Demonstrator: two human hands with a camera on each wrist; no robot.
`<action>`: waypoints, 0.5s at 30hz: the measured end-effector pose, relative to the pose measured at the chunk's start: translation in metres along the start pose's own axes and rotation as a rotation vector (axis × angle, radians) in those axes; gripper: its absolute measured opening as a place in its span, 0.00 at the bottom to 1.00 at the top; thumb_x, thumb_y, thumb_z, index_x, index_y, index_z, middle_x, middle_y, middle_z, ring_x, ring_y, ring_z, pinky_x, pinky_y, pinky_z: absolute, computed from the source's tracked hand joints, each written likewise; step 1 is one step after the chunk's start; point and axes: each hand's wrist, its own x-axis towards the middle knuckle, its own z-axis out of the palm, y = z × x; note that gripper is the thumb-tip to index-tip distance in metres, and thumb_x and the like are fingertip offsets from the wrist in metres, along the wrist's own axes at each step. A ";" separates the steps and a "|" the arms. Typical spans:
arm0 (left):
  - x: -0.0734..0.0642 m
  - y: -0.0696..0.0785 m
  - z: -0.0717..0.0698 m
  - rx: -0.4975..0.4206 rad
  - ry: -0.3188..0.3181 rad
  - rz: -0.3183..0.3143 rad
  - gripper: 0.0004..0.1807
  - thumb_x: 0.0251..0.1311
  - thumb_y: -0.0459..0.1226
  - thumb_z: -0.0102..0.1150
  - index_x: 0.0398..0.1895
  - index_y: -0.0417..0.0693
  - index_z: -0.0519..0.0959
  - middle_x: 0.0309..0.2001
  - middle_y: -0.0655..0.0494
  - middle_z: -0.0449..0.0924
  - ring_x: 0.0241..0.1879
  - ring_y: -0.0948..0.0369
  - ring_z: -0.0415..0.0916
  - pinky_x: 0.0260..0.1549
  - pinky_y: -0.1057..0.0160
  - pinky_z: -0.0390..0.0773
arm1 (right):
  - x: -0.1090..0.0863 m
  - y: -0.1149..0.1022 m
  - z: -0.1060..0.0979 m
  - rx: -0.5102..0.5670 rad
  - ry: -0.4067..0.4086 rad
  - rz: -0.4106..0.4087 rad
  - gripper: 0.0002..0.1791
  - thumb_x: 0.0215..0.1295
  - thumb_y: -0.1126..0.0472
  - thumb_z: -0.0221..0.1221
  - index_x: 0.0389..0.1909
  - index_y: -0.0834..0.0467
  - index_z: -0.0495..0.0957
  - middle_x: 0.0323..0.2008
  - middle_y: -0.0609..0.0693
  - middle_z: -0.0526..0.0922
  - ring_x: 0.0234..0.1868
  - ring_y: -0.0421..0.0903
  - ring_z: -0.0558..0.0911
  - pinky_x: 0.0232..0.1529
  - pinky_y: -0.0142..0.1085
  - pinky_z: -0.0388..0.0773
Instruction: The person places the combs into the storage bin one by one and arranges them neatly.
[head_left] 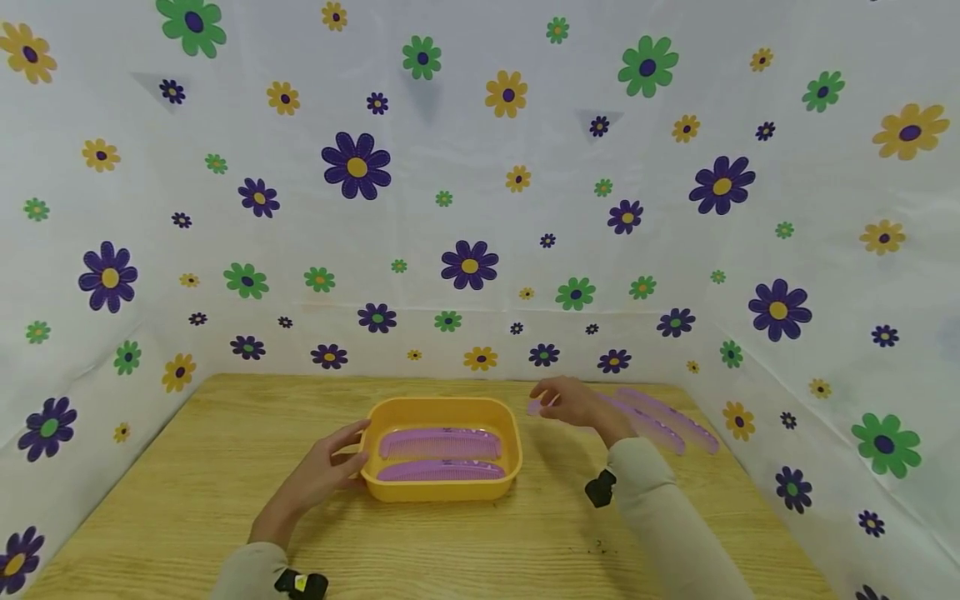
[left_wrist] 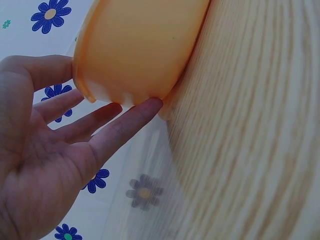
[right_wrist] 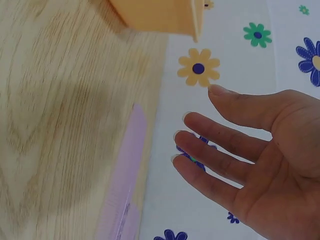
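Two purple combs (head_left: 441,472) lie side by side in a yellow plastic tub (head_left: 435,492). My left hand (head_left: 321,471) touches the tub's left end, its fingertips (left_wrist: 155,103) against the outer wall and rim. To the right of the tub, my right hand (head_left: 573,402) hovers above more purple combs (head_left: 678,421) on the table. One comb's pale end (head_left: 534,407) shows by its fingers, the remainder hidden behind the hand. In the right wrist view the fingers spread apart with nothing between them, beside a comb (right_wrist: 125,165).
The wood-grain table (head_left: 420,550) is bounded by a white flower-print sheet (head_left: 465,217) at the back and both sides. Small dark specks (head_left: 597,547) lie on the table near the right forearm. Dark straps circle both wrists.
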 end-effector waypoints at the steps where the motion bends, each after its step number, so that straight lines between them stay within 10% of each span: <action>1: 0.000 0.000 0.000 0.002 -0.001 0.000 0.35 0.76 0.37 0.54 0.81 0.40 0.55 0.76 0.26 0.57 0.67 0.33 0.72 0.50 0.53 0.89 | -0.001 0.003 0.000 0.000 0.006 0.010 0.16 0.71 0.68 0.60 0.58 0.66 0.79 0.54 0.69 0.83 0.51 0.61 0.86 0.54 0.50 0.87; 15: 0.000 0.001 0.001 0.011 0.006 -0.004 0.34 0.77 0.35 0.53 0.81 0.39 0.55 0.75 0.25 0.57 0.67 0.32 0.72 0.50 0.54 0.89 | -0.009 0.054 0.000 0.036 0.062 0.060 0.18 0.68 0.71 0.61 0.57 0.71 0.78 0.54 0.73 0.82 0.53 0.67 0.85 0.58 0.57 0.83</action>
